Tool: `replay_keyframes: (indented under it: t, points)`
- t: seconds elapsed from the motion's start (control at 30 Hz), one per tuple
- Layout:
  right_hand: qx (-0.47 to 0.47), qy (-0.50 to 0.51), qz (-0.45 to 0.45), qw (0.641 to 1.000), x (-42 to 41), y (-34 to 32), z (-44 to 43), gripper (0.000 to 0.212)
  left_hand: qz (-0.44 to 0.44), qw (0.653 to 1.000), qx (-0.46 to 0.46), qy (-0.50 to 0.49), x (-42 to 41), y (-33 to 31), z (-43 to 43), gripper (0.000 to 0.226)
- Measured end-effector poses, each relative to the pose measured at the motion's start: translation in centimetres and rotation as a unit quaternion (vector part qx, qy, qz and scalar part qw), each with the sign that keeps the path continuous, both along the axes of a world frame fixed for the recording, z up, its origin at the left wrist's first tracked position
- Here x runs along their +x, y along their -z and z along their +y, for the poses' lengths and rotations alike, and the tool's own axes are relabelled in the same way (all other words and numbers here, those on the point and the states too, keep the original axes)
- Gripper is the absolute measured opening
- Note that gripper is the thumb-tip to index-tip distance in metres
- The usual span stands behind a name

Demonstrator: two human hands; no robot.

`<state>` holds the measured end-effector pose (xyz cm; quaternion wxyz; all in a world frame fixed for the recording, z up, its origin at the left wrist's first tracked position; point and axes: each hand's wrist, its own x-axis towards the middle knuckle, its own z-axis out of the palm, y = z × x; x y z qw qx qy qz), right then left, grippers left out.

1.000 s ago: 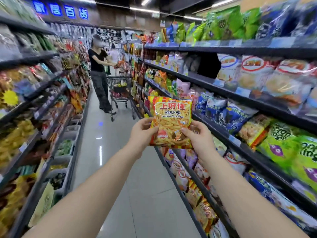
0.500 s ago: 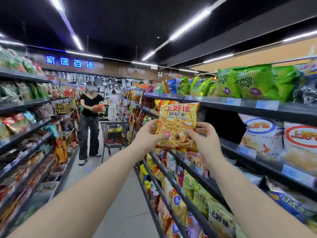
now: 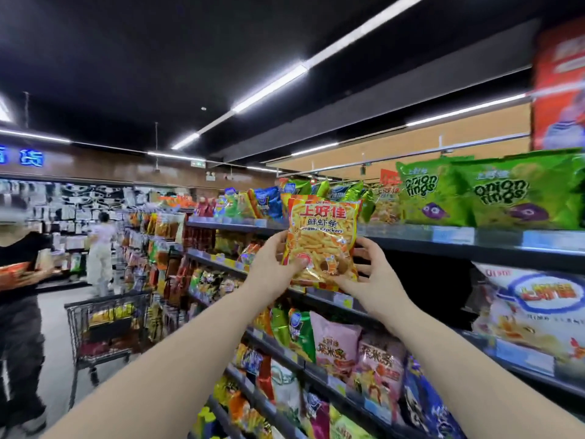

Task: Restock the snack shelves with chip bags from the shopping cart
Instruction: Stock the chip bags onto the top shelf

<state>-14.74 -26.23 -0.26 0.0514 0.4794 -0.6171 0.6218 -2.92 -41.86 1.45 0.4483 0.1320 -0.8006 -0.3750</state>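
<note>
I hold a yellow-orange prawn cracker bag (image 3: 323,236) upright in both hands, level with the top shelf (image 3: 493,240) on the right. My left hand (image 3: 274,270) grips its lower left edge, thumb across the front. My right hand (image 3: 368,280) grips the lower right corner from behind and below. Behind the bag's top edge more snack bags stand on the top shelf. The shopping cart (image 3: 104,327) stands down the aisle at the left, with bags inside.
Green onion ring bags (image 3: 493,194) fill the top shelf to the right. A dark gap (image 3: 427,280) opens on the shelf below, right of my hands, beside white cracker bags (image 3: 531,308). A person in black (image 3: 19,312) stands by the cart; another person (image 3: 101,248) is farther down.
My hands have lifted the bag from chest height up to the top shelf's level, and my view has tilted up and turned right.
</note>
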Motion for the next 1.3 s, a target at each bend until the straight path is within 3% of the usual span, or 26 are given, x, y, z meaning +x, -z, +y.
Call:
replay_keyframes:
  t: [0.2, 0.4, 0.57, 0.73, 0.9, 1.0, 1.13, 1.23, 1.3]
  points:
    - [-0.01, 0.102, 0.086, 0.991, -6.2, -2.4, -4.4, 0.089, 0.036, 0.997, -0.05, 0.05, -8.0, -3.0, -5.5, 0.072]
    - [-0.017, 0.178, 0.184, 0.967, -13.1, -5.9, -6.6, 0.092, 0.086, 0.985, -0.065, 0.135, -15.9, -5.8, -7.8, 0.083]
    - [0.047, 0.279, 0.239, 0.929, -17.1, -9.3, -7.6, 0.094, 0.099, 0.977, -0.117, 0.148, -22.6, -8.4, -9.5, 0.097]
    - [0.069, 0.365, 0.238, 0.897, -20.4, -10.5, -10.4, 0.096, 0.103, 0.966, -0.183, 0.152, -28.1, -10.1, -11.3, 0.096]
    - [0.127, 0.42, 0.205, 0.875, -22.5, -10.3, -11.5, 0.1, 0.072, 0.964, -0.174, 0.186, -31.9, -10.0, -12.4, 0.09]
    - [0.168, 0.448, 0.177, 0.86, -23.1, -10.5, -11.7, 0.089, 0.047, 0.957, -0.202, 0.205, -33.4, -9.8, -13.1, 0.084]
    - [0.224, 0.483, 0.145, 0.834, -23.2, -10.7, -12.4, 0.074, -0.007, 0.943, -0.266, 0.198, -34.6, -9.3, -14.1, 0.073]
    - [0.234, 0.523, 0.179, 0.8, -23.2, -10.5, -12.7, 0.075, 0.041, 0.928, -0.327, 0.175, -35.0, -9.0, -14.9, 0.079]
    - [0.235, 0.525, 0.209, 0.791, -23.5, -10.8, -12.7, 0.078, 0.068, 0.894, -0.415, 0.155, -35.3, -9.3, -15.2, 0.079]
